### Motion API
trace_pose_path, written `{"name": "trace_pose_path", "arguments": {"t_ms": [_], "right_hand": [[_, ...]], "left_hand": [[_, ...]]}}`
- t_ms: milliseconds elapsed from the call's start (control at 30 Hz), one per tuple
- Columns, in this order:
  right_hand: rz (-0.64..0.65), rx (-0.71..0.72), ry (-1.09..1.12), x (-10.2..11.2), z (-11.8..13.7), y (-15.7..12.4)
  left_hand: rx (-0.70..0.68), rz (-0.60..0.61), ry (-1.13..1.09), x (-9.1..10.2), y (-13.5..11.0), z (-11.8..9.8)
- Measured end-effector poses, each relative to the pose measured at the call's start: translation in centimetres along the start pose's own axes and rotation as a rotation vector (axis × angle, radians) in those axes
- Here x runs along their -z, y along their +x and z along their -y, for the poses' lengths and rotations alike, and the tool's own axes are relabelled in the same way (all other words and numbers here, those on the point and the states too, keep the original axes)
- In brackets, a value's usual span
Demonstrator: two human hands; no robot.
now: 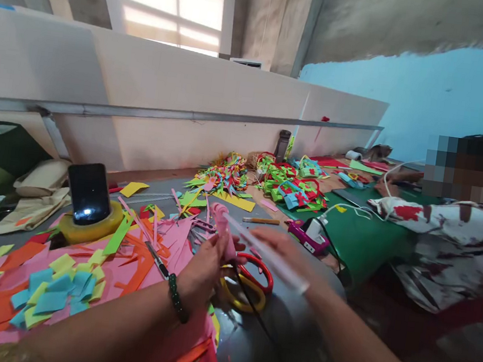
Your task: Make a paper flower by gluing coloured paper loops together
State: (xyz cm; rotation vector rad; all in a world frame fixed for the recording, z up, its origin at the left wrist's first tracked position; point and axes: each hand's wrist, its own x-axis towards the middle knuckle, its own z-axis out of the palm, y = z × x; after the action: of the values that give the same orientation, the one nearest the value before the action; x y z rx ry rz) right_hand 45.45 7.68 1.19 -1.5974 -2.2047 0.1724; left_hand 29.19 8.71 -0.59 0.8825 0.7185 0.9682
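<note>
My left hand (208, 260), with a dark green bead bracelet on its wrist, is closed around a pink glue gun (228, 243) held upright; a black cord (251, 307) runs down from it. A long translucent glue stick (273, 258) slants from the gun's top towards the lower right. Blurred by motion, my right hand (280, 244) is closed at the stick, its fingertips partly hidden. Just below the hands lie scissors handles, a red loop (271, 277) and a yellow loop (243, 303). A craft knife (157, 260) rests on pink sheets near my left wrist.
Coloured paper or felt pieces (62, 288) cover the left side. A phone (88, 193) leans on a tape roll (115, 227). A purple power strip (305, 237) stands right of a pencil (260, 221). Finished-looking colourful bundles (294, 188) lie behind. A co-worker's sleeve (419, 213) is at right.
</note>
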Motion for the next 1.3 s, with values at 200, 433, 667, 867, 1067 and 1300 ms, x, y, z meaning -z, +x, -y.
{"name": "trace_pose_path", "arguments": {"t_ms": [200,433,667,867,1067,1300], "right_hand": [[0.100,-0.232,-0.348,0.3,-8.7,6.3],[0.154,-0.245,-0.428,-1.5,-11.4,6.1],[0.182,-0.316,-0.407,-1.5,-11.7,6.1],[0.235,-0.215,-0.324,-2.0,-9.2,2.2],[0.183,-0.339,-0.379,-1.7,-9.8,3.6],[0.160,-0.235,-0.343,-1.6,-9.5,3.5]], "left_hand": [[-0.088,-0.011,0.131,0.3,0.1,0.2],[0.033,0.120,0.230,0.1,0.1,1.6],[0.044,0.155,0.251,0.8,0.5,2.3],[0.041,0.190,0.238,0.9,0.7,2.5],[0.031,0.166,0.300,0.9,0.5,2.2],[0.078,0.163,0.249,0.3,-0.1,1.4]]}}
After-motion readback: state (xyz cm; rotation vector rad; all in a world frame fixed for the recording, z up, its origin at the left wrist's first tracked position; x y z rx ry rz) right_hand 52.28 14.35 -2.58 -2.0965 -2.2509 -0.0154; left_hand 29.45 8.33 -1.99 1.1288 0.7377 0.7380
